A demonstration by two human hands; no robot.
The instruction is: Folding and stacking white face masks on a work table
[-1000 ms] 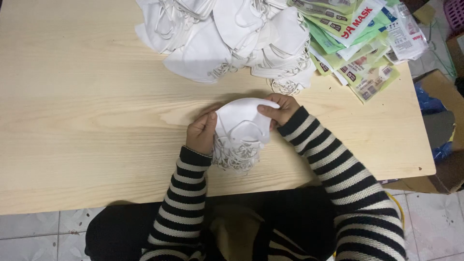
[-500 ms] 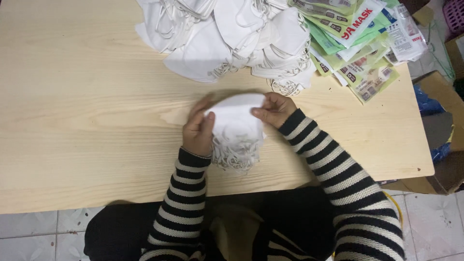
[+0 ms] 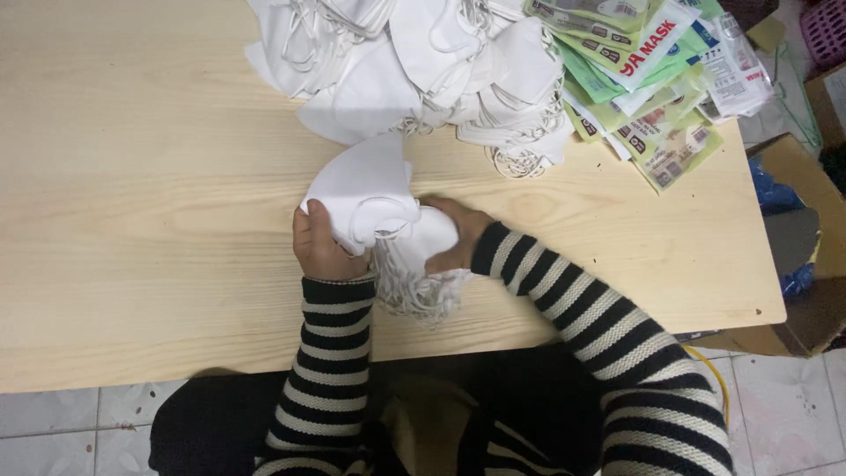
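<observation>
Between both hands (image 3: pixel 322 247), white masks (image 3: pixel 374 198)

Wide bare stretch of the pale wooden table (image 3: pixel 132 194) is seen left of the left hand (image 3: pixel 322 247); passage there is unobstructed to the near and left edges. The far side is blocked by a heap of white fabric masks with elastic loops (image 3: pixel 414 62), just beyond the folded white mask (image 3: pixel 370 189) held in both hands. Far right corner is taken by a fanned stack of green printed packets (image 3: pixel 648 79). Bare wood is left between the right hand (image 3: pixel 454 238) and the packets.
</observation>
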